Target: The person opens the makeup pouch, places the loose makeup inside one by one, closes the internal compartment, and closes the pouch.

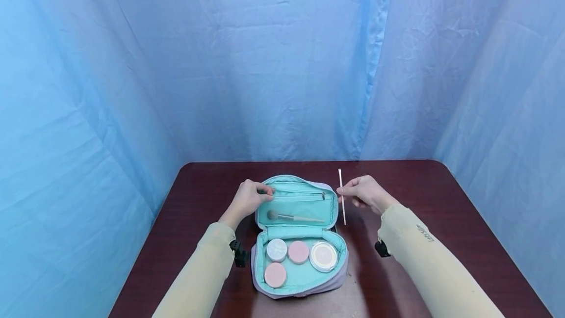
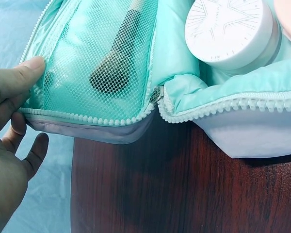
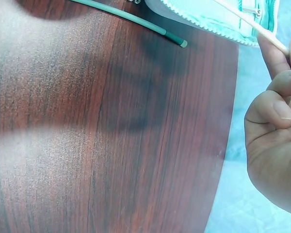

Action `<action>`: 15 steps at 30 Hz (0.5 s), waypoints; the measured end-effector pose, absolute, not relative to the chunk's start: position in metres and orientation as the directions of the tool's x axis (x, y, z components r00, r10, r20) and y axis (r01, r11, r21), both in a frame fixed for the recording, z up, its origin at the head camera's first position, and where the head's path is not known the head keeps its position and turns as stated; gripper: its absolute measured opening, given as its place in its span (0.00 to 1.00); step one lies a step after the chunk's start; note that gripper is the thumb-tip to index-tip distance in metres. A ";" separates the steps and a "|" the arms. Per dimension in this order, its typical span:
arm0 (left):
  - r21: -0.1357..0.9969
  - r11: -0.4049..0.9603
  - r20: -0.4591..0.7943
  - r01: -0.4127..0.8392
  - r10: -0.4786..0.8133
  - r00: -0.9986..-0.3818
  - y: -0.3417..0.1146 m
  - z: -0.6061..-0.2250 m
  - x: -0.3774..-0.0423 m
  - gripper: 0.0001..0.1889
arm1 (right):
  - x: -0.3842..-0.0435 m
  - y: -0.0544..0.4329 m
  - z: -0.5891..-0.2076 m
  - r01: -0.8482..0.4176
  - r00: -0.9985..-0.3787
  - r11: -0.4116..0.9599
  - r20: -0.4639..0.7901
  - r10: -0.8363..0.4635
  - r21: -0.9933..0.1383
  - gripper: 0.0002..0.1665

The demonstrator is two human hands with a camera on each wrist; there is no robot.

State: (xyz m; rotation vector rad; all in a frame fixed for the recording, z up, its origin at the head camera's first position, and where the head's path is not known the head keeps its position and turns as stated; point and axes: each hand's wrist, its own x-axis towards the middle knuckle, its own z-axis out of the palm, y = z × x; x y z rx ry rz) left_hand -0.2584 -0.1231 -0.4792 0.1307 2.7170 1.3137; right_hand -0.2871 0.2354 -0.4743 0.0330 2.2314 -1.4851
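Note:
An unzipped cosmetic bag (image 1: 300, 286) with mint lining lies on the table, its lid folded back. My left hand (image 1: 248, 199) pinches the lid's left edge near the pocket opening, thumb on the inner side. Behind the lid's mesh (image 2: 82, 43) lies a fluffy makeup brush (image 1: 293, 218). To the right of the lid, my right hand (image 1: 364, 194) holds a thin, pale makeup brush (image 1: 344, 212) between thumb and fingers, roughly upright in the head view. Inside the base sit a white jar (image 1: 276, 250), two pink-lidded jars (image 1: 298, 252) and a round compact (image 1: 324, 256).
A slim green stick (image 3: 131, 17) with a darker end and pale tip lies on the table beside the bag in the right wrist view. The dark wooden table (image 1: 406, 180) ends at blue curtains (image 1: 287, 63) behind and on both sides.

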 end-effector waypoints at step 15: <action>0.781 0.624 -0.065 0.031 0.132 -0.989 -0.124 -0.481 -0.260 0.06 | -0.292 0.229 -0.476 0.279 -0.896 0.409 -0.388 -0.214 -0.869 0.19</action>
